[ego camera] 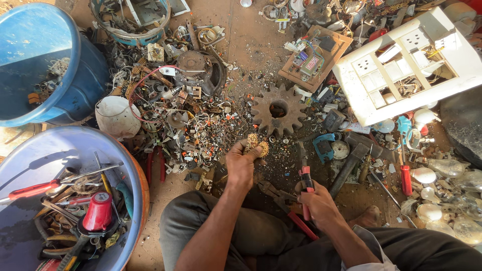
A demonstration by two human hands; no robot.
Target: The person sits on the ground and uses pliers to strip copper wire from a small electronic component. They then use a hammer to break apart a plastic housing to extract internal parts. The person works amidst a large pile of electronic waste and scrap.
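I sit on the ground among scrap. My left hand (pixel 242 161) pinches a small tangle of coppery wire (pixel 257 144) and holds it up just below a rusty gear wheel (pixel 278 109). My right hand (pixel 315 198) grips the red handles of a pair of pliers (pixel 286 200), whose dark jaws point left toward the space under the left hand. The two hands are about a hand's width apart.
A heap of small electronic scrap (pixel 191 120) spreads ahead left. A blue barrel (pixel 45 60) and a grey basin of tools (pixel 65 200) stand at left. A white switch panel (pixel 406 65), a circuit board (pixel 314 57), a hammer (pixel 351 160) and glass bulbs (pixel 447 200) lie to the right.
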